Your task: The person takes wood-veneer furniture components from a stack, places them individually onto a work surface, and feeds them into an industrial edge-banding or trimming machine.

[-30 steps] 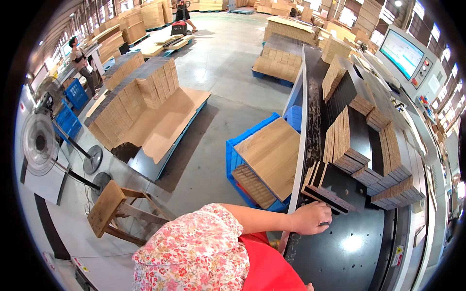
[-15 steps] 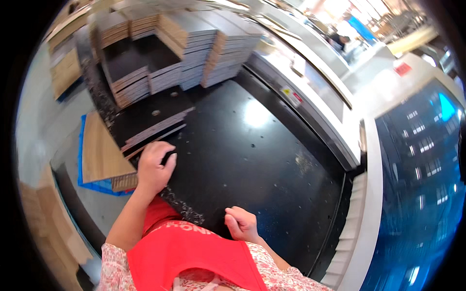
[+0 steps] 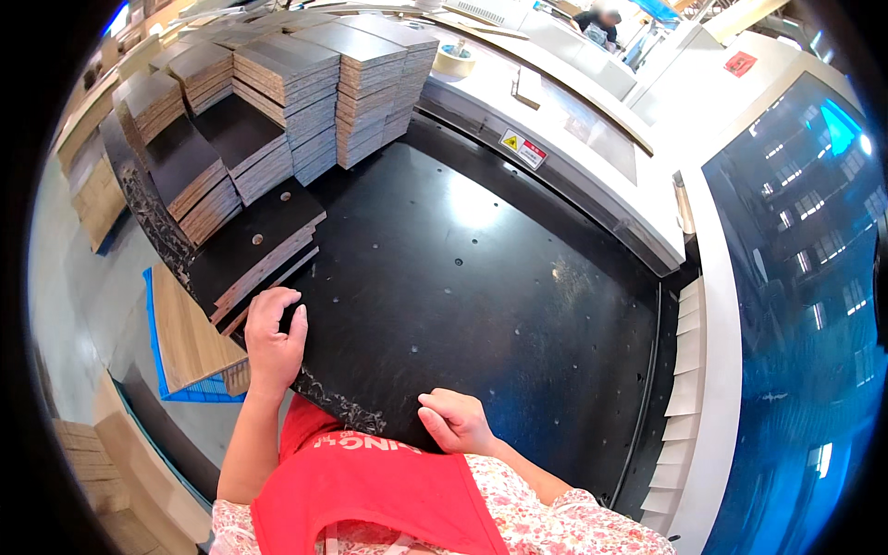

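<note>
My left hand [image 3: 276, 340] is over the near left edge of a black table [image 3: 435, 305], fingers bent and thumb held apart, with nothing in it. Just beyond it lies a short stack of dark boards [image 3: 270, 233] with pale cut edges and two round holes in the top one. My right hand [image 3: 455, 421] rests at the table's near edge, curled into a loose fist; I see nothing in it.
Tall stacks of boards [image 3: 314, 102] fill the table's far left. A white machine beam [image 3: 564, 153] borders the far side, with a tape roll [image 3: 454, 61] on it. A blue window panel [image 3: 795, 305] stands right. Wood-coloured boards [image 3: 190, 324] lie lower left. Another person [image 3: 599, 28] is far off.
The view has shifted, so the stacks and table sit further left and the machine beam shows more sharply. Both hands keep nearly the same pose by the table's near edge.
</note>
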